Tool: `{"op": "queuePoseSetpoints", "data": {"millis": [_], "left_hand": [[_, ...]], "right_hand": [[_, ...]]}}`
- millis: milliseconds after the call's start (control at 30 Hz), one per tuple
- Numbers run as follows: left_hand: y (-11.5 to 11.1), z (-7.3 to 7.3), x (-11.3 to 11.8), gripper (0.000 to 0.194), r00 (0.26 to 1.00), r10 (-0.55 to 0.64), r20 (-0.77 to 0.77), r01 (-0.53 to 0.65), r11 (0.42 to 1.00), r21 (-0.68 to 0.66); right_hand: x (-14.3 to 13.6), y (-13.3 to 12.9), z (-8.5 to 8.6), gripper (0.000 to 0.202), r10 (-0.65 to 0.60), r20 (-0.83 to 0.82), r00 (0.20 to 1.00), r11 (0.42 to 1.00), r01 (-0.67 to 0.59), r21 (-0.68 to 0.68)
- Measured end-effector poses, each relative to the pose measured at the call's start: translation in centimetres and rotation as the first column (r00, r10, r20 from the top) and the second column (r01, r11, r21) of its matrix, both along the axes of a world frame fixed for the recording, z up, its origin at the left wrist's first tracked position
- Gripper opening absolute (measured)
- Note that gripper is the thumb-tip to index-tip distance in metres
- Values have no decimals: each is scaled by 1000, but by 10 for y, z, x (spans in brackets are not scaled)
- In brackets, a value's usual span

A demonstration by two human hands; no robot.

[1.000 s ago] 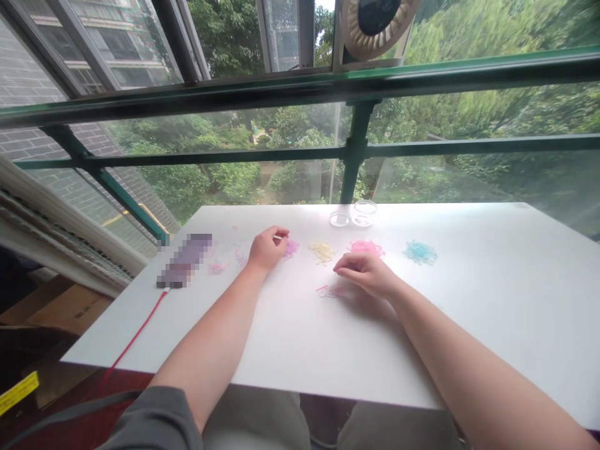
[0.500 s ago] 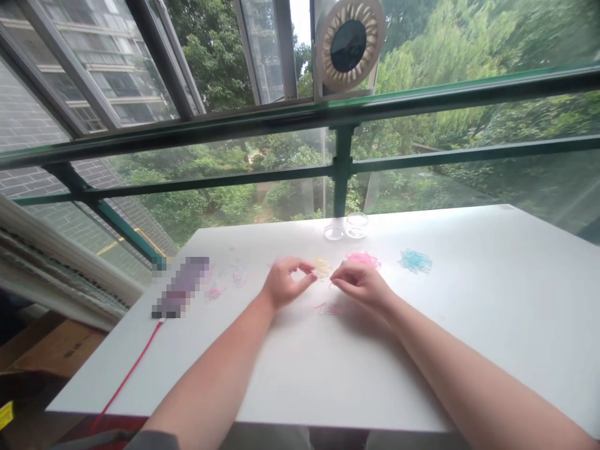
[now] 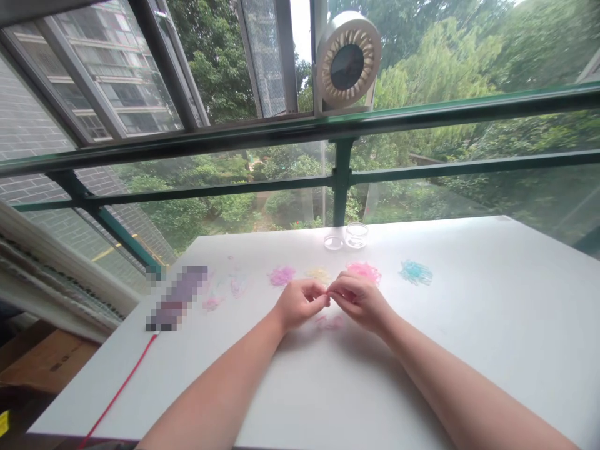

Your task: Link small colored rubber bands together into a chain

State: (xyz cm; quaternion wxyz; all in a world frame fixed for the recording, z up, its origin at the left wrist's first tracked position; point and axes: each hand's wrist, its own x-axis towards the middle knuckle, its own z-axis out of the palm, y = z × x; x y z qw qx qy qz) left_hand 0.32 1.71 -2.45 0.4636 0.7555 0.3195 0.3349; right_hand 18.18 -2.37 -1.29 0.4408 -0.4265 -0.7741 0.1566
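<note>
My left hand point(image 3: 304, 304) and my right hand point(image 3: 360, 299) meet at the fingertips above the middle of the white table point(image 3: 290, 390). Both are closed in a pinch; whatever sits between the fingers is too small to make out. Just beyond them lie loose heaps of thin, band-like loops: a purple heap point(image 3: 282, 275), a pale yellow heap point(image 3: 319, 274) and a pink heap point(image 3: 366, 272), partly covered by my right hand. A teal heap point(image 3: 415, 272) is farther right. Below my hands rest a few pink bands point(image 3: 329, 322).
Two clear round containers, a shallow one point(image 3: 334, 242) and a taller one point(image 3: 357, 235), stand at the far edge. Small scattered bands point(image 3: 237, 285) lie at left, beside a blurred-out dark object point(image 3: 178, 299) with a red cable point(image 3: 119, 394). A green railing point(image 3: 262, 128) runs behind the table.
My left hand has moved right to meet my right hand, uncovering the purple heap. The thin reddish strand seen at my right fingertips is now hidden. The view has tilted up slightly.
</note>
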Motion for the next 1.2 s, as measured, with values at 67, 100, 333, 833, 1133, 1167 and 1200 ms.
{"op": "queuePoseSetpoints", "data": {"millis": [67, 100, 333, 833, 1133, 1167, 1200], "left_hand": [[0, 1, 1, 18, 1000, 6, -5, -6, 1000, -3], [0, 1, 1, 17, 1000, 8, -5, -8, 1000, -9], [2, 2, 1, 17, 999, 36, 12, -35, 999, -27], [2, 7, -1, 12, 985, -30, -171, 48, 994, 102], [3, 8, -1, 11, 980, -48, -193, 79, 984, 157], [3, 7, -1, 10, 979, -44, -197, 79, 982, 172], [3, 7, 0, 10, 980, -33, -198, 72, 978, 193]], "right_hand": [[-1, 0, -1, 11, -2, 10, 1000, 1000, 2, -15], [-1, 1, -2, 11, -9, 10, 1000, 1000, 9, -22], [-3, 2, -5, 8, -52, 9, 999, 996, 52, -76], [0, 4, -10, 9, -26, -6, 1000, 987, 25, -157], [2, 3, -10, 8, -27, 42, 999, 982, 34, -186], [2, 3, -10, 7, -26, 41, 999, 979, 34, -200], [2, 3, -10, 7, -25, 37, 999, 976, 33, -217]]}}
